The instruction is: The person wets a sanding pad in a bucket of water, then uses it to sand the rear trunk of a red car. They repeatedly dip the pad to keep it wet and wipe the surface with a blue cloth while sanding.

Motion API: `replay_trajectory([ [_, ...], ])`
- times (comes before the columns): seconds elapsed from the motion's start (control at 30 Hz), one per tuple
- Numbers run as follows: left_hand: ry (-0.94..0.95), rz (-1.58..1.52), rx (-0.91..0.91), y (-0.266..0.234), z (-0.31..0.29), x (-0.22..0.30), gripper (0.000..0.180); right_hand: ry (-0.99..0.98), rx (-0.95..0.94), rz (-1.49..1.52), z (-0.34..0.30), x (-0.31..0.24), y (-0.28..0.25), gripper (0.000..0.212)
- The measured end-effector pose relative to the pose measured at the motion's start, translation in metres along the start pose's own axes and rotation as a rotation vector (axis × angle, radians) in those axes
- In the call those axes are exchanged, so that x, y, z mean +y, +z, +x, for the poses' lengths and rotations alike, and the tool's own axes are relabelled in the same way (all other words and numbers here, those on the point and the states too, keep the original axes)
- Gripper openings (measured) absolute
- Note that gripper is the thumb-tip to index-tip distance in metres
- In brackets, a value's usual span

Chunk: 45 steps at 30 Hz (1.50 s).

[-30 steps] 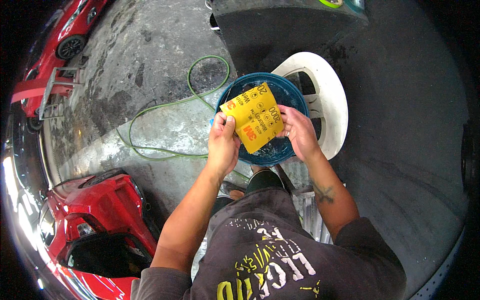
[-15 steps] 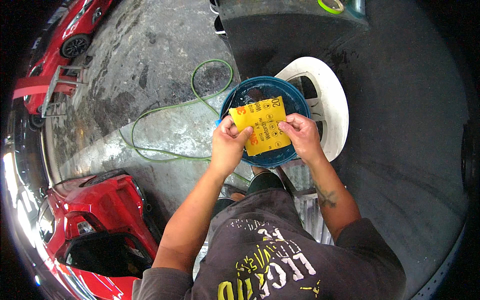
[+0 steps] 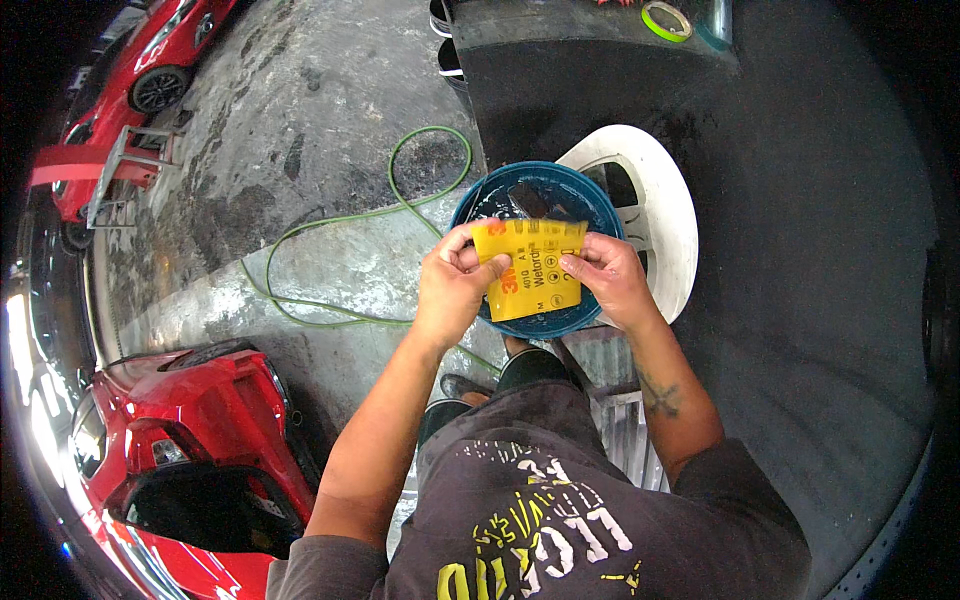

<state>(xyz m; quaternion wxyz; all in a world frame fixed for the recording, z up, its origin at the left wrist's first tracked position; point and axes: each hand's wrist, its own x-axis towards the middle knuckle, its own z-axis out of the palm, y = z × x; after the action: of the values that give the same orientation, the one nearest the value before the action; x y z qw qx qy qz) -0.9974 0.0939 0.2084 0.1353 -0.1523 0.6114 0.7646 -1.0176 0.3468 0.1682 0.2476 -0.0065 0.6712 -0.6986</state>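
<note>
Wet concrete floor (image 3: 300,120) lies open at left. Left hand (image 3: 455,285) and right hand (image 3: 610,280) each pinch one side edge of yellow sheet (image 3: 530,270), held above blue bucket (image 3: 480,205).

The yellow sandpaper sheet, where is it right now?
In the head view the yellow sandpaper sheet sits centre frame, held between the left hand and right hand, directly above the blue bucket beside the white wheel arch.

Yellow printed rectangular sheet (image 3: 528,268) over the blue bucket (image 3: 478,205)

Left hand (image 3: 452,285), right hand (image 3: 608,280), fingers pinched.
</note>
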Motion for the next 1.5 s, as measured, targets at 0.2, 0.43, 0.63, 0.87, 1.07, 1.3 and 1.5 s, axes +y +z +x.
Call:
replay_trajectory([
  [0.2, -0.145, -0.092, -0.105, -0.012, 0.007, 0.001, 0.043, 0.014, 0.048, 0.197, 0.005, -0.011, 0.016, 0.030],
  [0.43, -0.153, -0.007, -0.030, -0.006, 0.004, -0.005, 0.030, 0.049, 0.105, 0.185, 0.004, 0.000, 0.019, 0.027],
  [0.63, -0.119, -0.067, -0.037, -0.007, 0.005, -0.011, 0.028, -0.042, 0.141, 0.122, 0.004, 0.005, 0.007, 0.024],
  [0.87, -0.216, -0.369, -0.067, -0.030, 0.018, 0.001, 0.032, -0.012, 0.115, 0.525, -0.001, 0.015, -0.051, 0.031],
  [1.07, -0.194, -0.422, -0.083, -0.031, 0.018, 0.002, 0.032, -0.118, 0.121, 0.698, -0.020, -0.004, -0.086, 0.039],
  [1.3, -0.233, -0.457, -0.084, -0.021, 0.017, -0.003, 0.043, -0.054, 0.110, 0.515, -0.009, -0.020, -0.025, 0.037],
  [1.5, -0.263, -0.576, -0.143, 0.000, 0.014, -0.001, 0.050, -0.020, 0.097, 0.313, 0.018, -0.018, 0.029, 0.031],
])
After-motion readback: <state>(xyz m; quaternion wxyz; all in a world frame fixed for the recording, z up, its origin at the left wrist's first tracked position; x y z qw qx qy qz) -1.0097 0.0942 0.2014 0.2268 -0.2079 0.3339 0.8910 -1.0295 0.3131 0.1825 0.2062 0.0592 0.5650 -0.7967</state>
